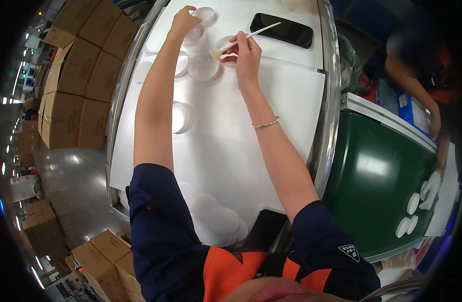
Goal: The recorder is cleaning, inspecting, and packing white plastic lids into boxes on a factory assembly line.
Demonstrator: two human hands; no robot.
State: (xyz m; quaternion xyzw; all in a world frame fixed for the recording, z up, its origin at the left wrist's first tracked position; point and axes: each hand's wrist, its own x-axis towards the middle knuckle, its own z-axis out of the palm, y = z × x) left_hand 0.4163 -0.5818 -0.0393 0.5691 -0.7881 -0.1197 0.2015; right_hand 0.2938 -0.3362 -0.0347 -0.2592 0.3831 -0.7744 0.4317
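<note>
Here, a brush [254,34] is pinched in the right hand [247,54]; left hand [184,21] half-curled at clear dishes [195,36], hold unclear.
Dishes presumably light, slick; best gripped by the rim.

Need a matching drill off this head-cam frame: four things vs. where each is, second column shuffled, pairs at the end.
Things
1. Brush
2. Bracelet
3. Pale round discs
4. Green surface

Places
A. Overlapping at the near end of the white worktop
B. Beyond the worktop's right edge
C. Held in the right hand
D. Around the right forearm, just below the hand in the picture

Pairs: 1-C, 2-D, 3-A, 4-B
</note>
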